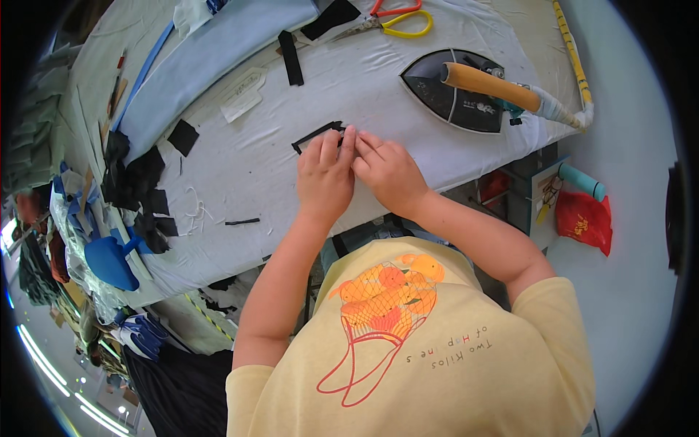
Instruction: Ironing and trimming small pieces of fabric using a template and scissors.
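Observation:
A small black fabric piece point(317, 134) lies on the white cloth-covered table, folded along its edges around a pale flat insert. My left hand point(325, 172) presses on it, fingers bent and close together, covering much of the piece. Right beside it, my right hand point(391, 173) has its fingers drawn together in a pinch at the piece's right end. The fingertips of both hands nearly meet, and what lies between them is mostly hidden. To the right stands an iron point(455, 91) with a wooden-coloured handle, apart from my hands.
Scissors point(386, 23) with red and yellow handles lie at the back. A paper pattern point(243, 95), a black strip point(290, 58) and light blue fabric point(211, 62) are further left. Black scraps point(142, 178) pile near the left edge, above a blue padded object point(111, 264).

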The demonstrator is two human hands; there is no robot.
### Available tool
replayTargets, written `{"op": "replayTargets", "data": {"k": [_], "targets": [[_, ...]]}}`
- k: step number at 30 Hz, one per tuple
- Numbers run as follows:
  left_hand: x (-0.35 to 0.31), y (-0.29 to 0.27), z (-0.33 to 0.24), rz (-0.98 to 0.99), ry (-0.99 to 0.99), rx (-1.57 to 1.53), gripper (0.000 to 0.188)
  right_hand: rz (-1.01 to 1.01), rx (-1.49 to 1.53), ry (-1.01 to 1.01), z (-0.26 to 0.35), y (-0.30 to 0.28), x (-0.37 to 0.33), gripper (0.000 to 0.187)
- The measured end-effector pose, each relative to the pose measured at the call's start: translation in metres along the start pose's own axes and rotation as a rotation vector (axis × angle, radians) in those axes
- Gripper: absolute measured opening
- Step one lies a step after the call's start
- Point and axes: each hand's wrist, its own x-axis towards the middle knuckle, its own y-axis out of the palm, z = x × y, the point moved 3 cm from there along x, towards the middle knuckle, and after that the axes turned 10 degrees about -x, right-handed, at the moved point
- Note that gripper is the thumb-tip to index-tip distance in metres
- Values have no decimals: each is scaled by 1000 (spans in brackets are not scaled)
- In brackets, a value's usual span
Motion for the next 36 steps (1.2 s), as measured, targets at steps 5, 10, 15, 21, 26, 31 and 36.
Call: {"op": "replayTargets", "data": {"k": [5,10,15,21,26,31,36], "targets": [[-5,0,3,-3,121,96,55,-155,-67,-51,-51,-68,18,20],[-6,1,2,46,171,173,57,-29,-416,201,-149,-114,40,43],[-6,1,2,52,187,220,54,377,-195,269,-146,-98,40,48],[-8,-1,0,53,151,195,55,382,-67,127,-86,-78,57,35],[-11,-8,5,25,50,-105,41,411,-121,59,-58,-68,61,22],[-26,-31,7,-130,-64,-198,32,291,-175,11,-43,-62,66,17],[-28,-38,9,-189,-96,-155,31,582,15,5,-50,-66,69,33]]}}
